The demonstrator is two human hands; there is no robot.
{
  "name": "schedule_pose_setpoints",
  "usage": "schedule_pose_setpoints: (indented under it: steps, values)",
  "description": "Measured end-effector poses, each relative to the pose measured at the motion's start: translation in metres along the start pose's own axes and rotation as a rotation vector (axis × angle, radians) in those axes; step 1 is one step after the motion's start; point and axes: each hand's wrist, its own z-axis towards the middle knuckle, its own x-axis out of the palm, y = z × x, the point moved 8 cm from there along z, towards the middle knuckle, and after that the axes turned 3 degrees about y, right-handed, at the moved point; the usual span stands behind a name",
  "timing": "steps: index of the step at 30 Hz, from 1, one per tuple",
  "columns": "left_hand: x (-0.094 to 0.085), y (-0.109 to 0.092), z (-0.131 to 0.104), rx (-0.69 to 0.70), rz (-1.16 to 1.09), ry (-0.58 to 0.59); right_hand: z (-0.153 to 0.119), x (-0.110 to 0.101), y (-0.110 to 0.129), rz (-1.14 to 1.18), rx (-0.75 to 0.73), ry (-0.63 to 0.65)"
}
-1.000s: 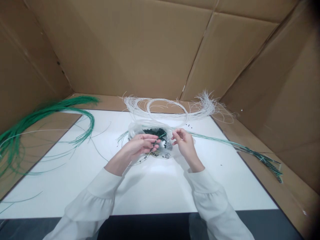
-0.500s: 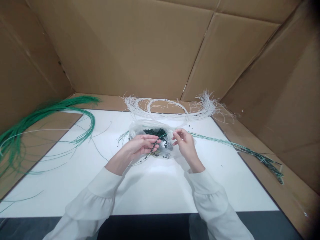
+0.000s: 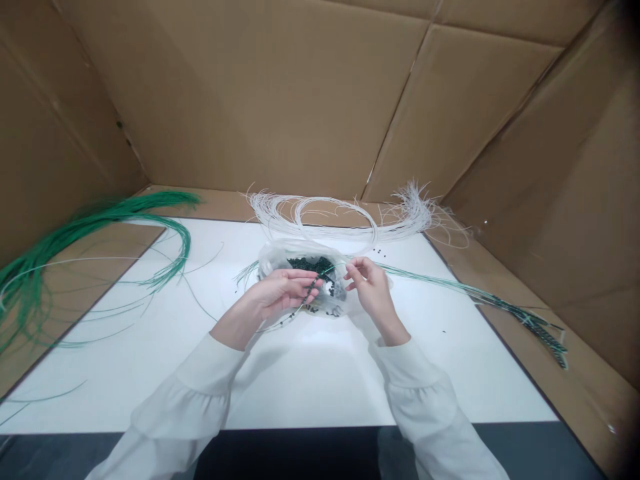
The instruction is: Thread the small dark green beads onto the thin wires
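Observation:
My left hand (image 3: 287,291) is turned palm up, with a thin strand threaded with dark beads (image 3: 309,293) lying across its fingertips. The strand's beadless tail trails below the wrist. Opposite it, my right hand (image 3: 367,277) pinches thumb and forefinger together at the thin green end of the same strand. Between and beneath both hands sits a crumpled clear plastic bag (image 3: 273,253), its mouth spread wide. Inside it is a heap of small dark beads (image 3: 315,265). The exact grip of the left thumb is hard to make out.
Green strands (image 3: 170,233) spill over the left side. A coiled bundle of white strands (image 3: 340,230) lies at the back. To the right, green strands with dark beaded ends (image 3: 535,323) reach past the white board's (image 3: 480,373) edge. Cardboard walls (image 3: 240,100) surround the workspace.

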Motion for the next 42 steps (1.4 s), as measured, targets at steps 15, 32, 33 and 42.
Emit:
schedule_pose_setpoints:
  steps: [15, 32, 33, 42]
  values:
    - [-0.0004, -0.0001, -0.0013, 0.016, -0.023, -0.028, -0.0010, 0.0013, 0.0026, 0.011, -0.015, -0.007]
    - [-0.0007, -0.0001, -0.0026, -0.004, -0.023, -0.051, -0.0012, -0.0006, 0.0053, -0.041, -0.023, -0.024]
    - [-0.0012, 0.0005, -0.0025, -0.012, -0.023, -0.058, -0.0013, -0.0007, 0.0054, -0.042, -0.023, -0.024]
    - [-0.0016, 0.0002, -0.0026, -0.020, -0.036, -0.076, -0.0024, -0.0008, 0.0071, -0.053, -0.028, -0.022]
